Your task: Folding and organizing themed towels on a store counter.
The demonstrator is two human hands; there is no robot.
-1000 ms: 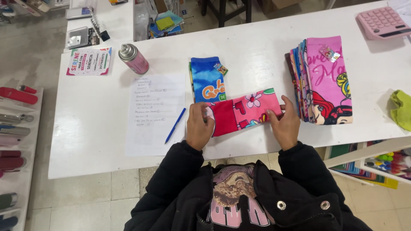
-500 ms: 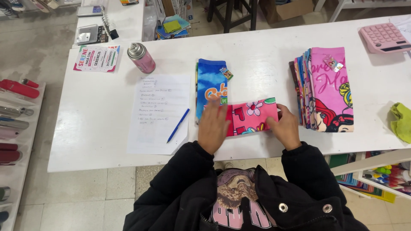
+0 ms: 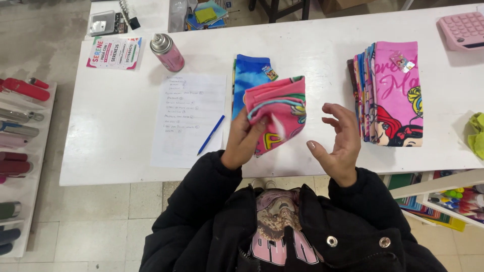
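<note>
While the left hand [image 3: 247, 143] clasps a folded pink cloth [image 3: 277, 116] above the white bench [image 3: 116, 131], the right hand [image 3: 340, 143] hovers released beside it; a blue cloth [image 3: 249, 78] lies beneath

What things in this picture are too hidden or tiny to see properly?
Head view only:
- Pink folded cloth: its picture is folded inward and partly behind the left hand.
- Blue cloth: mostly covered by the pink one.
- Paper sheet: writing too small.
- Pink calculator: cut off by the edge.
</note>
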